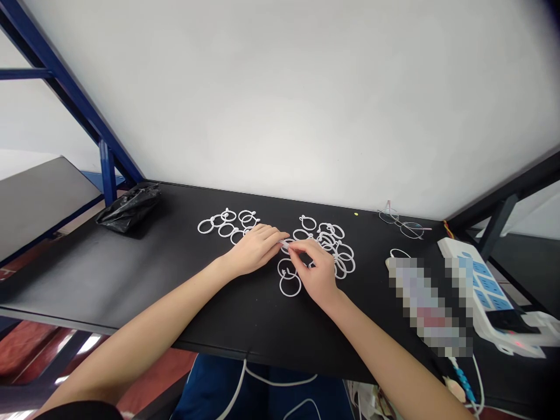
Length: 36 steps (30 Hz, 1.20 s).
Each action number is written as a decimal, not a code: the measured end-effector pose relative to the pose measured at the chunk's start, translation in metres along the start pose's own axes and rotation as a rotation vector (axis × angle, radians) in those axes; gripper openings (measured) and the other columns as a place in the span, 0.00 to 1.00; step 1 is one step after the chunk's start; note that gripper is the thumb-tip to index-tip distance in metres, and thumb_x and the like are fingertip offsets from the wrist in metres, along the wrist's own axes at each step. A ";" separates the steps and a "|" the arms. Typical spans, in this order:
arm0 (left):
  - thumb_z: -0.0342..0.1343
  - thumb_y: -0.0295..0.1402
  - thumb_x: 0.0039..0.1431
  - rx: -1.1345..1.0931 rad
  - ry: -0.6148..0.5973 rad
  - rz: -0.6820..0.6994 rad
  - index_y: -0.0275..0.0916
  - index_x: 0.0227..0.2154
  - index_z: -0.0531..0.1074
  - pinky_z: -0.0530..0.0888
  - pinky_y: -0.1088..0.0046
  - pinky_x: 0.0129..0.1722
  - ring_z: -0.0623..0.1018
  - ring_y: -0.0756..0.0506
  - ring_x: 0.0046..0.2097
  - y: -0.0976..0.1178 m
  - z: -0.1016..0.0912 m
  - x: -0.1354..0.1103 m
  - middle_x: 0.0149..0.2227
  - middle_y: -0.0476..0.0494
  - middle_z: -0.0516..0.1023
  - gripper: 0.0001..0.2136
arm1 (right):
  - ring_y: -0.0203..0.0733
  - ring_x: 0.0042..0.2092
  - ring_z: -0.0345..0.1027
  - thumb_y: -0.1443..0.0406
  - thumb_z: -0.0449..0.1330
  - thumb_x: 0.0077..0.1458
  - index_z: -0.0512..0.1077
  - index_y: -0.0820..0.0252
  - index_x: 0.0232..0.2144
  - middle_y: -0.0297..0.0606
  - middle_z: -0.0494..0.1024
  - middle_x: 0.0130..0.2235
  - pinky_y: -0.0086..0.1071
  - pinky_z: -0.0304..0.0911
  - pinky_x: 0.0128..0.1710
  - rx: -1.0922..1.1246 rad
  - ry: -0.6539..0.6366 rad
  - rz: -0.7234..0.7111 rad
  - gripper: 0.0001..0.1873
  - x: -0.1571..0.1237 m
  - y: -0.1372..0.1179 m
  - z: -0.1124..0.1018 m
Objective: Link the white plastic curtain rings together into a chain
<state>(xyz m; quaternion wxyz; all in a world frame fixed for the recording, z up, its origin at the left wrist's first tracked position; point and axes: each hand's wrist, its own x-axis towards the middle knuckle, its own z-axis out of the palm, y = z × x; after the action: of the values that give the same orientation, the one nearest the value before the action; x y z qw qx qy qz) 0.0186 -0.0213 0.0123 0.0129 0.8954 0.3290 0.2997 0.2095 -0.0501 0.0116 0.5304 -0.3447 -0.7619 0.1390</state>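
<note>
Just below the centre of the frame, the left hand (257, 248) and right hand (315, 271) pinch a white ring (286, 244) between closed fingertips over the black table (175, 256); loose rings (327, 238) lie left and right, two overlapping lower down.

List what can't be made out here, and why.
In the head view:
White piece between left hand and right hand: too small, partly covered by them.
White ring: partly behind the left hand.
Pixelated object: surface hidden by mosaic.
Black bag: any contents hidden by its plastic.
White cable: cut off by the bottom edge.
</note>
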 end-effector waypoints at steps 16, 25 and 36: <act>0.47 0.31 0.67 0.047 -0.015 0.031 0.37 0.42 0.70 0.70 0.65 0.45 0.76 0.45 0.42 -0.002 0.001 0.001 0.37 0.42 0.77 0.08 | 0.43 0.41 0.76 0.73 0.56 0.59 0.73 0.56 0.37 0.40 0.80 0.39 0.41 0.73 0.44 -0.039 0.094 0.001 0.09 0.000 0.003 0.001; 0.47 0.29 0.67 0.061 0.002 0.059 0.38 0.38 0.71 0.70 0.66 0.44 0.76 0.45 0.40 -0.004 0.002 0.001 0.36 0.43 0.77 0.07 | 0.45 0.43 0.76 0.73 0.55 0.59 0.73 0.56 0.38 0.41 0.80 0.40 0.42 0.72 0.45 -0.053 0.076 0.004 0.10 0.000 0.003 0.001; 0.48 0.30 0.67 0.066 -0.020 0.046 0.38 0.36 0.71 0.69 0.67 0.43 0.74 0.46 0.38 -0.004 0.003 0.000 0.35 0.44 0.76 0.08 | 0.44 0.46 0.75 0.73 0.54 0.59 0.73 0.55 0.38 0.42 0.79 0.43 0.43 0.72 0.48 -0.090 0.030 0.024 0.11 -0.001 0.006 0.000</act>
<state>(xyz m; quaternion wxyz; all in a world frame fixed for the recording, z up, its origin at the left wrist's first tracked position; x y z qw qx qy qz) 0.0175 -0.0175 0.0092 -0.0202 0.9056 0.3180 0.2799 0.2118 -0.0468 0.0074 0.5239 -0.3796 -0.7552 0.1058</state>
